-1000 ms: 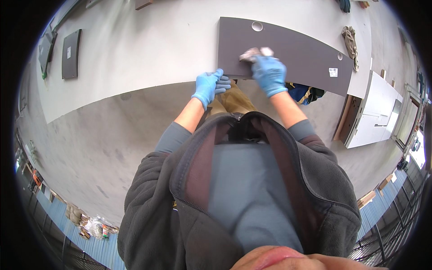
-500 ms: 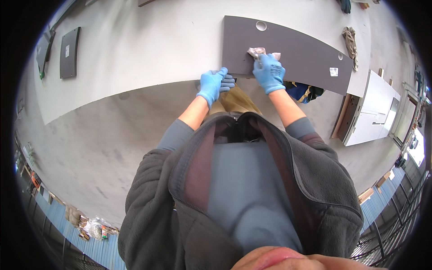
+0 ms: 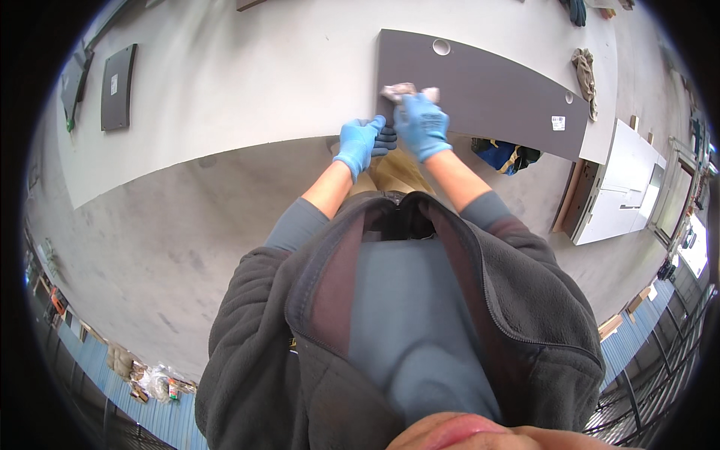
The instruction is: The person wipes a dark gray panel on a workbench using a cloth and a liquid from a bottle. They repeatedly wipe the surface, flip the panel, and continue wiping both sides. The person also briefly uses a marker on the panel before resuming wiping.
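Note:
A dark grey panel point(image 3: 495, 94) with two round holes and a white label point(image 3: 558, 123) lies on the white tabletop point(image 3: 247, 90). My right hand point(image 3: 422, 126), in a blue glove, presses a crumpled whitish cloth point(image 3: 399, 91) onto the panel's top near its left end; hand and cloth are slightly blurred. At the panel's near left corner is my left hand point(image 3: 360, 144), gloved the same way. Its thumb lies by the corner and its fingers curl at the edge below, gripping the panel there.
A smaller dark grey board point(image 3: 118, 88) lies at the table's left. Toward the right end is a beige rag point(image 3: 583, 79), with dark gloves point(image 3: 576, 11) farther back. White panels point(image 3: 619, 187) stand to the right. Under the near edge sits a dark blue and yellow bundle point(image 3: 504, 155).
My right hand has slid the cloth leftward along the panel, toward its left end. My left hand stays at the near left corner, shifted slightly right.

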`<state>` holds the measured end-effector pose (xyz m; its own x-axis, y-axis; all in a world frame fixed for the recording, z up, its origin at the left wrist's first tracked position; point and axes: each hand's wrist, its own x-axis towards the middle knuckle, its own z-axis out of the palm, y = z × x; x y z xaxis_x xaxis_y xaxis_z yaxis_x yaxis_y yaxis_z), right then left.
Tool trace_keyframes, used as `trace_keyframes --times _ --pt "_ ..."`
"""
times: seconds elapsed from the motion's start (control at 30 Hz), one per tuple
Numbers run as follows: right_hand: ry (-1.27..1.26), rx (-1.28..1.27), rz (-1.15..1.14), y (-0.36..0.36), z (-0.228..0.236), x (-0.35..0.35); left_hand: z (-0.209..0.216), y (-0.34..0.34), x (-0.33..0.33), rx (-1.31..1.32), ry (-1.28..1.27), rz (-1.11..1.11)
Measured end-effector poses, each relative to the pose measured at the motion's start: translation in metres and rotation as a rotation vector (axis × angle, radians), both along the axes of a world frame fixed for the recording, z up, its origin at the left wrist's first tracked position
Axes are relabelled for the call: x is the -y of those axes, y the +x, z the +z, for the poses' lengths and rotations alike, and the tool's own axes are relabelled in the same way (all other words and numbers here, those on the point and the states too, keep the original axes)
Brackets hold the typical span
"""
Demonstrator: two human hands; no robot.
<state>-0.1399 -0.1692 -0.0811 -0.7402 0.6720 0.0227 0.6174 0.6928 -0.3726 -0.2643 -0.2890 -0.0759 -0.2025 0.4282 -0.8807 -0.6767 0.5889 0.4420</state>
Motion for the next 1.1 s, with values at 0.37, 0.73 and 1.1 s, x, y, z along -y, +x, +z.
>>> trace_keyframes --times 0.37,0.73,1.1 --pt "0.147 0.062 -0.286 0.071 -0.004 -0.042 0.002 -0.006 0.0 0.035 0.01 -0.033" --pt "0.026 0.121 -0.169 0.04 0.004 -0.041 0.006 -0.005 -0.001 -0.001 -0.014 -0.05" --pt "0.037 0.105 0.24 0.011 -0.004 0.005 0.004 -0.001 0.001 0.017 0.042 0.005"
